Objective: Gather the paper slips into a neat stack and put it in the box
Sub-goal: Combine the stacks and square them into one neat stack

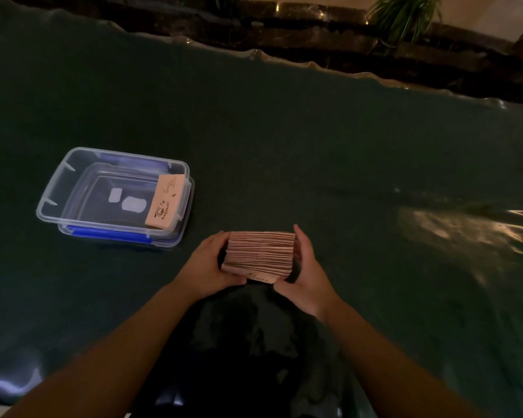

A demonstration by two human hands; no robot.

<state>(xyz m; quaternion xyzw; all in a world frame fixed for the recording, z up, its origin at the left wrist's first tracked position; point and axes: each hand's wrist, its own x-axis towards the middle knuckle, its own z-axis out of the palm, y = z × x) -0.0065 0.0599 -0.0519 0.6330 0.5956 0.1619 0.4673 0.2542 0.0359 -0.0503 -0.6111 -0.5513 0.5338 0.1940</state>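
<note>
A thick stack of pinkish-brown paper slips (260, 251) stands on edge near the table's front, squeezed between both hands. My left hand (207, 267) presses its left side and my right hand (307, 273) presses its right side, thumbs under the near end. To the left stands a clear plastic box (58, 191) resting on its blue-clipped lid. Inside it, against the right wall, lies another stack of slips (163, 203) printed with a coffee cup.
A dark green cloth (314, 146) covers the table, glossy and wrinkled at the right. The table's far edge runs across the top, with a dark stone ledge and potted plants (405, 16) beyond. My dark clothing shows at the bottom centre.
</note>
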